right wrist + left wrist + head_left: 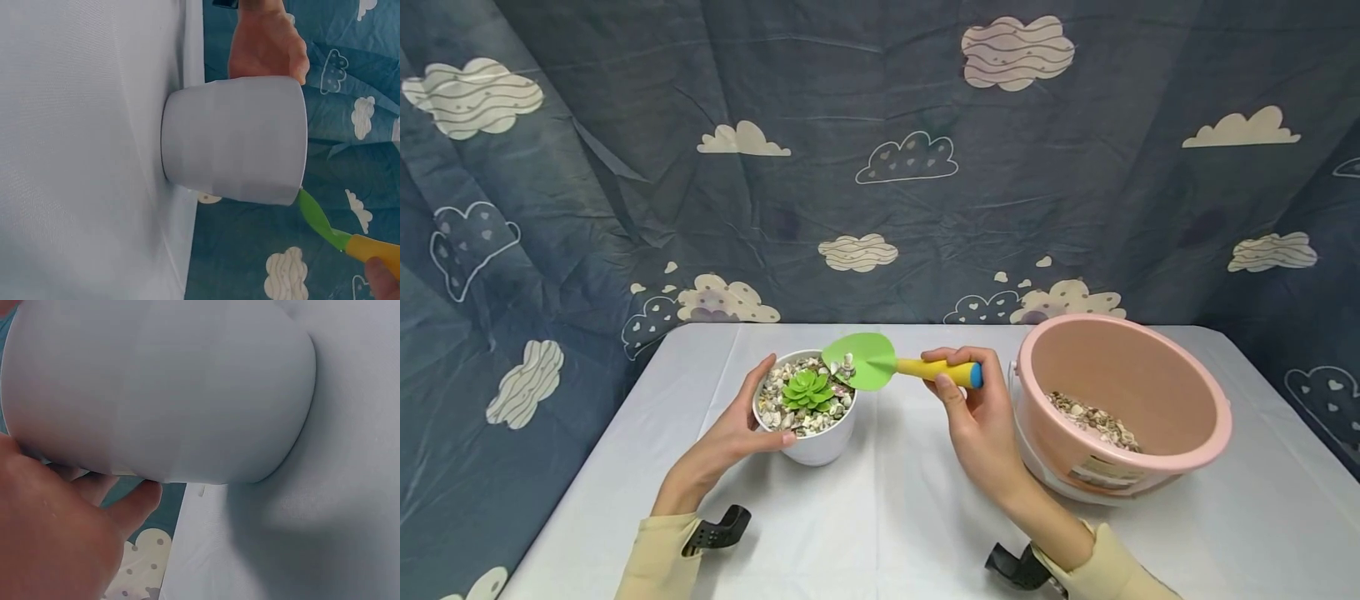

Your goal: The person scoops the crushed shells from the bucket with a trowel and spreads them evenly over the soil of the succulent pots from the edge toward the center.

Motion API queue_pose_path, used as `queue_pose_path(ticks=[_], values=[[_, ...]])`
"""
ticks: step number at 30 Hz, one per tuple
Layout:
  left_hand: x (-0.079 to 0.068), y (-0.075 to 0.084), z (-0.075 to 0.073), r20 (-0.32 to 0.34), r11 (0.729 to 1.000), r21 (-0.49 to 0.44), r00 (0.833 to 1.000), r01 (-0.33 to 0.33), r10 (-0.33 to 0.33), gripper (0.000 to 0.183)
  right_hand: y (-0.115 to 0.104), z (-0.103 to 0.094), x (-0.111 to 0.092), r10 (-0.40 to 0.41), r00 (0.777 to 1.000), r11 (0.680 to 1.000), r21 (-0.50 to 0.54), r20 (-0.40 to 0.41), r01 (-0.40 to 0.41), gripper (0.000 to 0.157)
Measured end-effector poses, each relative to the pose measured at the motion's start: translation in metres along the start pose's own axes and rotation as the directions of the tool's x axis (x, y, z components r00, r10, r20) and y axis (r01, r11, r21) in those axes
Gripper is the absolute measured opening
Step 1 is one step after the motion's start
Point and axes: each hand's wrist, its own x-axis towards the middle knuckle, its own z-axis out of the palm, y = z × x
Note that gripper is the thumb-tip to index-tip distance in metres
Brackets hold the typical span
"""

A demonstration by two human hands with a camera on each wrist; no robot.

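A white flowerpot [817,448] full of small mixed pebbles stands on the table, with a green succulent [807,389] in its middle. My left hand [730,442] holds the pot from the left, thumb at the near side of the rim and fingers around the far side. In my right hand [981,425] is the yellow handle of a toy shovel [868,358]. Its green blade reaches over the pot's right rim, a few pebbles at its tip. From the right wrist view, the blade [315,215] meets the rim edge of the pot [234,137].
A pink bucket [1127,333] stands at the right of the table, tilted toward me, with a layer of pebbles [1093,421] inside. A white cloth [895,517] covers the table. Behind hangs a dark curtain [820,208] with cloud prints.
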Motion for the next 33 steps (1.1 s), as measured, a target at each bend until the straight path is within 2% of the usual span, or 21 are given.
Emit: queue_pose_path(ticks=[4, 12, 19, 26, 29, 33], values=[[0.0, 0.001, 0.0, -0.01, 1.0, 0.011, 1.0, 0.005, -0.004, 0.11, -0.004, 0.001, -0.002, -0.017, 1.0, 1.0, -0.01, 0.008, 0.017, 0.022], [-0.002, 0.004, 0.004, -0.06, 0.985, 0.167, 0.998, 0.041, -0.031, 0.113, -0.011, 0.003, -0.008, -0.032, 0.999, 0.998, -0.049, 0.014, 0.033, 0.022], [-0.002, 0.004, 0.005, -0.046, 0.994, 0.103, 0.998, 0.039, -0.035, 0.113, -0.014, 0.003, -0.014, -0.059, 0.997, 0.994, -0.091, 0.042, 0.063, 0.023], [-0.003, 0.005, 0.002, -0.023, 0.997, 0.071, 0.999, 0.038, -0.036, 0.113, -0.019, 0.003, -0.02, -0.152, 0.984, 0.968, -0.187, 0.089, 0.166, 0.029], [-0.002, 0.005, 0.002, -0.023, 0.998, 0.053, 0.999, 0.037, -0.035, 0.113, -0.019, 0.003, -0.019, -0.139, 0.988, 0.977, -0.153, 0.071, 0.148, 0.028], [-0.001, 0.005, 0.003, -0.024, 0.998, 0.043, 0.999, 0.039, -0.038, 0.113, -0.02, -0.001, -0.016, -0.077, 0.997, 0.997, -0.008, 0.001, 0.077, 0.025]])
